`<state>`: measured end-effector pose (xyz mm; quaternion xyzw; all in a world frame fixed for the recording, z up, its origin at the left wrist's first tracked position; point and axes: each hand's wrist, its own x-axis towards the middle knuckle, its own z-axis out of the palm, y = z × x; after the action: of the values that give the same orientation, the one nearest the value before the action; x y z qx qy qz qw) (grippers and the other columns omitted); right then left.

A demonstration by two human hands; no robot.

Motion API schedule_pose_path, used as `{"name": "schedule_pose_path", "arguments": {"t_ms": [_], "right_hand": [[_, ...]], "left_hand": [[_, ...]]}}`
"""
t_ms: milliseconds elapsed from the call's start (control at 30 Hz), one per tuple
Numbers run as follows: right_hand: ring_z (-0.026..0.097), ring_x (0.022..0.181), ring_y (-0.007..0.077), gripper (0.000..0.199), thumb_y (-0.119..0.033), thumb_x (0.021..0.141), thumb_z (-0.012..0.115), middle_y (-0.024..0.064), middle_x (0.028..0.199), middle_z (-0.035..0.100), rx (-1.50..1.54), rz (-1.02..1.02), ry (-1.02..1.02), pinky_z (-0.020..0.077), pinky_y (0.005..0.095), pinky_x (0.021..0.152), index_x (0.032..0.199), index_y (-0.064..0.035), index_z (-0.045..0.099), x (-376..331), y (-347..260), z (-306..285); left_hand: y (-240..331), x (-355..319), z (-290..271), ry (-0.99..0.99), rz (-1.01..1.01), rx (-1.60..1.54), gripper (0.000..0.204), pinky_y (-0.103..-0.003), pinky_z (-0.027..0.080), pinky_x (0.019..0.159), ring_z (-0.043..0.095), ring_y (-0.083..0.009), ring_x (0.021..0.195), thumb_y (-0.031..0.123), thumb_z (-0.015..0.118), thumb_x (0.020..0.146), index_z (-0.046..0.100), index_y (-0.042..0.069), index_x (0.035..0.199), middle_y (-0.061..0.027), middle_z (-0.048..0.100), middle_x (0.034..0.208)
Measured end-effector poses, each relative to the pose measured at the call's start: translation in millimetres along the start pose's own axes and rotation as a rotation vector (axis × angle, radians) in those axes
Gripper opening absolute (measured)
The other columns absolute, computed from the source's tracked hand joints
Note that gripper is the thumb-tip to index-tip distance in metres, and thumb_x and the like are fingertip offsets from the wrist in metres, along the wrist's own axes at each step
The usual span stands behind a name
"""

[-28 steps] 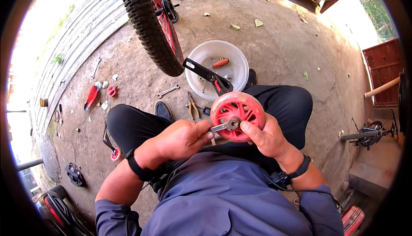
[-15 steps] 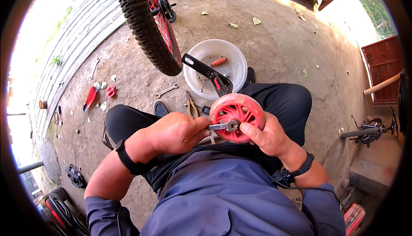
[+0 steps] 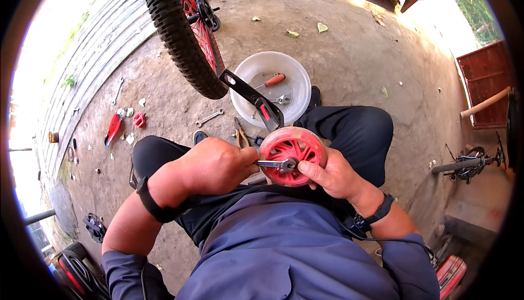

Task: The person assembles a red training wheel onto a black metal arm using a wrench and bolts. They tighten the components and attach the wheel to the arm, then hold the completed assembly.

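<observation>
I hold a small red plastic training wheel [image 3: 292, 151] in front of my lap, still joined to a black bracket [image 3: 252, 99] that runs up toward the bicycle's rear tyre [image 3: 183, 43]. My left hand [image 3: 214, 166] is closed around a metal wrench [image 3: 275, 164] whose head sits on the wheel's hub. My right hand [image 3: 330, 175] grips the wheel's lower right rim, thumb near the hub. Both wrists wear dark bands.
A white plastic bowl [image 3: 246, 73] behind the wheel holds a red-handled screwdriver [image 3: 268, 81] and a wrench. Pliers [image 3: 240, 134], a spanner [image 3: 209, 117] and red parts [image 3: 113, 127] lie on the dirt ground. A grey ridged wall runs along the left; bicycle parts lie at right.
My left hand with the wrench has shifted slightly, forearm swinging leftward and lower; the wheel stays held by my right hand. The view has moved a little.
</observation>
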<state>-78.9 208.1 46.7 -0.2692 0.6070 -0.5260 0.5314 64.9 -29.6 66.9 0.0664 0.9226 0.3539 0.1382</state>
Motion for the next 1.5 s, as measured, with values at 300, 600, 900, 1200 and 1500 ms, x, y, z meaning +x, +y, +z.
{"name": "schedule_pose_path", "arguments": {"t_ms": [300, 600, 900, 1200, 1500], "right_hand": [[0.054, 0.068, 0.0064, 0.048, -0.040, 0.098, 0.059, 0.0046, 0.094, 0.065, 0.093, 0.000, 0.051, 0.0451, 0.0204, 0.055, 0.127, -0.0018, 0.054, 4, -4, -9], [0.060, 0.113, 0.0248, 0.050, -0.021, 0.094, 0.063, 0.0178, 0.125, 0.060, -0.299, -0.362, 0.208, 0.0469, 0.0344, 0.097, 0.134, 0.0046, 0.048, 19, -5, -3], [0.066, 0.083, 0.0347, 0.049, -0.015, 0.084, 0.074, 0.0164, 0.097, 0.064, -0.868, -0.560, 0.249, 0.0534, 0.0388, 0.072, 0.126, -0.0018, 0.053, 16, -13, 1], [0.066, 0.079, 0.0276, 0.061, -0.007, 0.069, 0.077, 0.0083, 0.095, 0.065, -1.195, -0.785, 0.174, 0.0542, 0.0362, 0.064, 0.126, -0.0092, 0.055, 12, -18, 10], [0.066, 0.084, 0.0266, 0.070, -0.013, 0.064, 0.085, 0.0102, 0.100, 0.064, -0.953, -0.705, 0.199, 0.0542, 0.0341, 0.065, 0.125, -0.0055, 0.051, 9, -16, 11]], "left_hand": [[-11, -10, 46, 0.354, -0.185, -0.605, 0.022, -0.037, 0.045, 0.059, 0.058, -0.0248, 0.064, 0.023, 0.064, 0.097, 0.058, 0.002, 0.095, -0.0127, 0.058, 0.072], [5, 23, 68, 0.534, -0.371, -1.307, 0.031, -0.020, 0.033, 0.051, 0.040, -0.0025, 0.058, 0.032, 0.061, 0.100, 0.056, 0.004, 0.113, 0.0044, 0.052, 0.076], [-9, 18, 88, 0.383, -0.300, -1.689, 0.062, -0.021, 0.024, 0.040, 0.034, -0.0059, 0.046, 0.067, 0.044, 0.095, 0.058, 0.008, 0.113, -0.0016, 0.055, 0.075], [1, 7, 69, 0.294, -0.221, -1.902, 0.048, -0.020, 0.021, 0.041, 0.028, -0.0033, 0.045, 0.047, 0.050, 0.100, 0.057, 0.004, 0.120, 0.0033, 0.048, 0.070], [15, -2, 54, 0.302, -0.092, -1.820, 0.062, -0.033, 0.048, 0.100, 0.059, -0.0184, 0.116, 0.020, 0.068, 0.090, 0.040, -0.006, 0.139, -0.0139, 0.059, 0.126]]}}
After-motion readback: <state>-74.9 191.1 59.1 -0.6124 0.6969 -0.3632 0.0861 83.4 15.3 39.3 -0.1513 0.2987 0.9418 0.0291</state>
